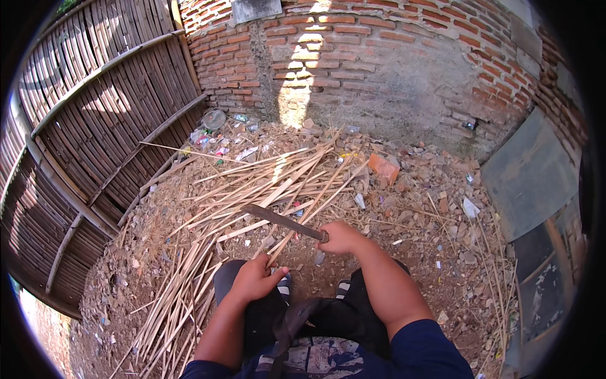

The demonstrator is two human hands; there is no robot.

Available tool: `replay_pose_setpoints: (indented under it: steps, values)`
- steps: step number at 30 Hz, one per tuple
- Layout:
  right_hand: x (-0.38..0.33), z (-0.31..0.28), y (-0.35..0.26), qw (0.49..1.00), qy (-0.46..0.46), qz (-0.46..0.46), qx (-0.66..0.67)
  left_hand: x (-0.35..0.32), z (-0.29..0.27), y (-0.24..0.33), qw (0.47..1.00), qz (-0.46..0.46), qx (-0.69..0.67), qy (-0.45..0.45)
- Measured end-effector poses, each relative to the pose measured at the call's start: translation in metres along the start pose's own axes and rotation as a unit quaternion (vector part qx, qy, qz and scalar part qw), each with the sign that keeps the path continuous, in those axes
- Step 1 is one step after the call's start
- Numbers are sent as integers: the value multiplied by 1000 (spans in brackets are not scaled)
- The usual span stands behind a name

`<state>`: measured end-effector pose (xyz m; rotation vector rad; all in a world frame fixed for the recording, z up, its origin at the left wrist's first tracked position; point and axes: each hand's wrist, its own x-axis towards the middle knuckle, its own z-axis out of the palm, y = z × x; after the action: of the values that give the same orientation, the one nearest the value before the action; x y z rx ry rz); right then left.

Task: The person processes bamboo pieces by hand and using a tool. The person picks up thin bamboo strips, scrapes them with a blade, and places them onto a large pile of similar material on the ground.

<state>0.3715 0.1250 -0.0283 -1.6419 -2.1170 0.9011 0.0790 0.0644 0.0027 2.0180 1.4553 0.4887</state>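
My right hand (pixel 341 239) is wrapped round the handle of a large knife (pixel 283 220) with a long dark blade, which points to the left and slightly away from me. My left hand (pixel 254 278), by my left knee, is closed on the near end of a thin pale bamboo strip (pixel 281 247). From there the strip runs forward and to the right, crossing near the blade; I cannot tell if they touch. Beyond the knife lies a loose heap of similar bamboo strips (pixel 278 185). A second bundle of strips (pixel 169 312) lies beside my left leg.
Rubble and dry litter cover the ground (pixel 435 265). A broken orange brick (pixel 384 168) lies past the heap. A bamboo fence (pixel 95 120) stands on the left, a brick wall (pixel 379 69) at the back. Grey sheets (pixel 531 174) lean on the right, with thin sticks (pixel 499 284) nearby.
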Motion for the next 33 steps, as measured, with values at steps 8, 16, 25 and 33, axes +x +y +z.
replay_pose_setpoints:
  steps: [8, 16, 25, 33]
  values:
    - [-6, -8, -10, 1000, -7, 15, -4, -1, 0, 3, 1000, -11, -3, -12]
    - [-1, -4, 4, 1000, 17, 10, 5, 0, 0, 1, 1000, -7, 12, -9]
    - [3, 3, 15, 999, 31, -15, 2, -1, 0, 5, 1000, 1, 20, 1]
    - [1, 1, 11, 1000, 25, -14, -1, -1, 0, 6, 1000, -8, 24, -3]
